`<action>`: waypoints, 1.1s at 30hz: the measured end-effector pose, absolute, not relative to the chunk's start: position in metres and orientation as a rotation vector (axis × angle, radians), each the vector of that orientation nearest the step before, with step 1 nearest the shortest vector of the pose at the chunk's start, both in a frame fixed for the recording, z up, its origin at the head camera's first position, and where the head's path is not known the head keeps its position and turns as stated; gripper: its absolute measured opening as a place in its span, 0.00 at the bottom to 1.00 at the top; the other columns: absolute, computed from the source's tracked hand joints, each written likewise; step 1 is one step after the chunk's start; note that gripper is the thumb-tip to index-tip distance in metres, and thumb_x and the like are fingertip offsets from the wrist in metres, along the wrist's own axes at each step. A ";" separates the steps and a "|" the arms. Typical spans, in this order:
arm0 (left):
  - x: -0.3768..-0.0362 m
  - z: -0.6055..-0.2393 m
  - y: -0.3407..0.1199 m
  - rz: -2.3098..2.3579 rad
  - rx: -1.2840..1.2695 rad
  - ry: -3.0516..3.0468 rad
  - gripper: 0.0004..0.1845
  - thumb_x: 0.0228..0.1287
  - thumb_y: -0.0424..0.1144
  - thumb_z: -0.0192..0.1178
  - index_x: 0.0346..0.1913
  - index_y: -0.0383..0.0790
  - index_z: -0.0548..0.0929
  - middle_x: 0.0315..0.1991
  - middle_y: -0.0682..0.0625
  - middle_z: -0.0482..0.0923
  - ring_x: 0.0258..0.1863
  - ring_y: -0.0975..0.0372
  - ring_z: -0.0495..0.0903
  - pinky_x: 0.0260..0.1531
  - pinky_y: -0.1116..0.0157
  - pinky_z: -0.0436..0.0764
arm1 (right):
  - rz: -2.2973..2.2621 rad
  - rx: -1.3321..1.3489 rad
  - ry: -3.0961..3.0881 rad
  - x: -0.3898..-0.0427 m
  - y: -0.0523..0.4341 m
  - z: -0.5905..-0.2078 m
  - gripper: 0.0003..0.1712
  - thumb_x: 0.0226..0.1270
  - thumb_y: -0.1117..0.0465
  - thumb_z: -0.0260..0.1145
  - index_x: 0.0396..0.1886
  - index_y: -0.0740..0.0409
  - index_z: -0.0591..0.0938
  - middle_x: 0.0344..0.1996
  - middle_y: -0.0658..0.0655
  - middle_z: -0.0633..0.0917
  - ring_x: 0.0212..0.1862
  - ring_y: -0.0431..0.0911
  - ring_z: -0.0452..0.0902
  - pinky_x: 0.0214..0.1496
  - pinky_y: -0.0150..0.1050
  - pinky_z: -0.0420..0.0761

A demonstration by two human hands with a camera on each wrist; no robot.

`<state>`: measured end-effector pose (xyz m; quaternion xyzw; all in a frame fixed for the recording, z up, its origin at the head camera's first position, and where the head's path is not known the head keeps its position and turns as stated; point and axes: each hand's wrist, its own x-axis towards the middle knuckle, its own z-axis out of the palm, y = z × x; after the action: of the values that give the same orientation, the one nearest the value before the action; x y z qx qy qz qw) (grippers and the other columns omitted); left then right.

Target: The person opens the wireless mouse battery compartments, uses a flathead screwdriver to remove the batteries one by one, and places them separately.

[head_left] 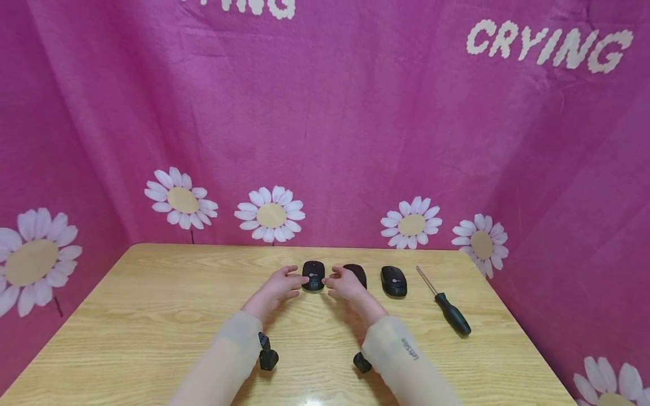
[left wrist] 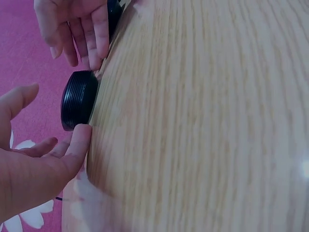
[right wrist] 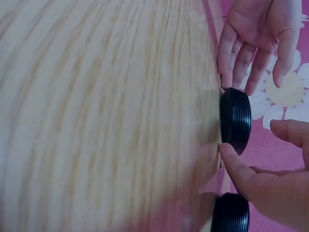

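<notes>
A black computer mouse (head_left: 313,275) lies on the table between both hands in the head view. My left hand (head_left: 276,286) is at its left side, fingers extended, fingertips right at the mouse's edge. On the opposite side my right hand (head_left: 349,285) reaches in with relaxed fingers, close to the mouse's right edge. In the left wrist view the ribbed end of that mouse (left wrist: 77,101) shows between the fingertips of the two hands. Partly hidden behind the right hand is a second black mouse (head_left: 359,273), which also appears at the bottom of the right wrist view.
Farther right on the wooden table (head_left: 193,299) lies a third black mouse (head_left: 394,282). Beyond it is a screwdriver (head_left: 452,314) with a dark handle, its shaft pointing toward the back. A pink curtain (head_left: 325,141) with daisies hangs behind and along the sides.
</notes>
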<state>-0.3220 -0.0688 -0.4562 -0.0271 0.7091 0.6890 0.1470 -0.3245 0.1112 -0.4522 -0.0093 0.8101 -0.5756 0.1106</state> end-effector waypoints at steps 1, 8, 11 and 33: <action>-0.323 -0.457 -0.067 1.984 -0.080 2.038 0.36 0.63 0.33 0.59 0.70 0.28 0.54 0.65 0.28 0.61 0.61 0.42 0.67 0.58 0.52 0.73 | -1.713 -0.017 2.366 -0.325 0.111 -0.453 0.35 0.65 0.67 0.60 0.67 0.76 0.57 0.59 0.74 0.70 0.54 0.58 0.76 0.50 0.43 0.81; -0.324 -0.457 -0.063 1.978 -0.087 2.059 0.35 0.62 0.30 0.58 0.69 0.27 0.56 0.63 0.28 0.64 0.60 0.42 0.69 0.57 0.52 0.73 | -1.779 0.020 2.345 -0.328 0.105 -0.458 0.33 0.63 0.68 0.61 0.65 0.77 0.62 0.56 0.73 0.74 0.50 0.56 0.78 0.47 0.40 0.82; -0.324 -0.456 -0.063 1.975 -0.083 2.067 0.34 0.62 0.29 0.58 0.69 0.26 0.56 0.63 0.28 0.64 0.60 0.43 0.70 0.57 0.52 0.74 | -1.769 0.043 2.362 -0.327 0.103 -0.458 0.32 0.63 0.68 0.62 0.64 0.76 0.64 0.56 0.72 0.74 0.48 0.53 0.80 0.45 0.38 0.82; -0.316 -0.454 -0.063 2.013 -0.056 2.192 0.34 0.55 0.28 0.64 0.65 0.28 0.64 0.49 0.37 0.74 0.35 0.61 0.76 0.40 0.61 0.81 | -1.823 0.025 2.420 -0.309 0.105 -0.435 0.25 0.61 0.70 0.62 0.59 0.72 0.73 0.49 0.69 0.80 0.42 0.55 0.83 0.45 0.43 0.83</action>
<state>-0.3162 -0.0626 -0.4543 -0.0188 0.7339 0.6740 0.0824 -0.3094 0.1046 -0.4347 0.0084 0.7974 -0.6008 0.0557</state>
